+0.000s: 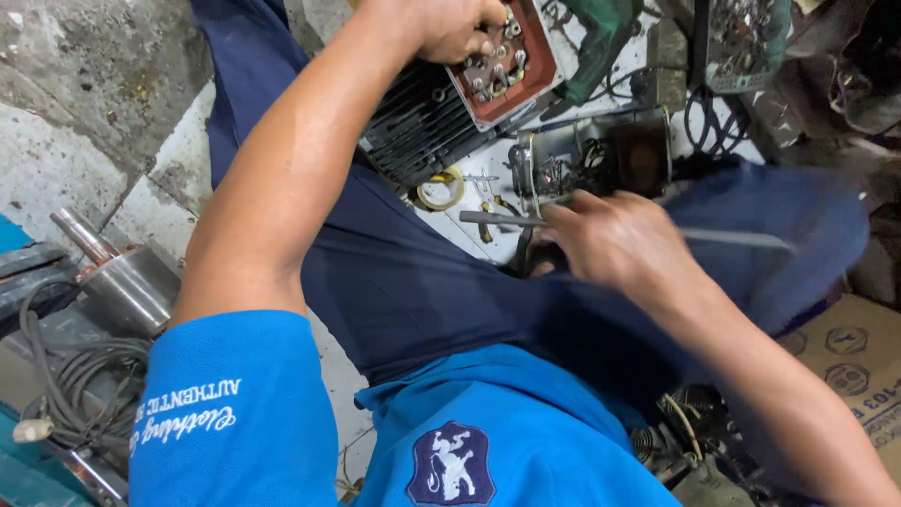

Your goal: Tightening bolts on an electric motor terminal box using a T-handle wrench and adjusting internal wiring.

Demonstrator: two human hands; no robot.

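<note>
The electric motor (pixel 427 117), a dark ribbed housing with an open red terminal box (pixel 502 61) showing bolts and terminal studs, lies on the floor (pixel 84 113) at the top centre of the view, just beyond the person's dark blue trouser leg (pixel 394 282). The left hand (pixel 450 26) rests on the top corner of the terminal box with its fingers curled down over the box rim; the fingers are together, pressed against the box and studs.

The right hand (pixel 615 239) is below and to the right of the motor, above the trouser leg. Its fingers are closed around a thin flat metal tool (pixel 502 219) whose end projects to the left of the hand; the hand is motion-blurred, so the exact grip cannot be told.

Just beside the motor lie a roll of yellowish tape (pixel 439 188) and a small open metal box (pixel 591 155) holding small parts. A green cloth (pixel 601 38) lies near the upper right of the terminal box. At the left edge of the floor stand a steel shaft and cylinder (pixel 122 272), with a coil of grey cable (pixel 75 376) below it. A cardboard carton (pixel 859 361) lies at the right edge.
</note>
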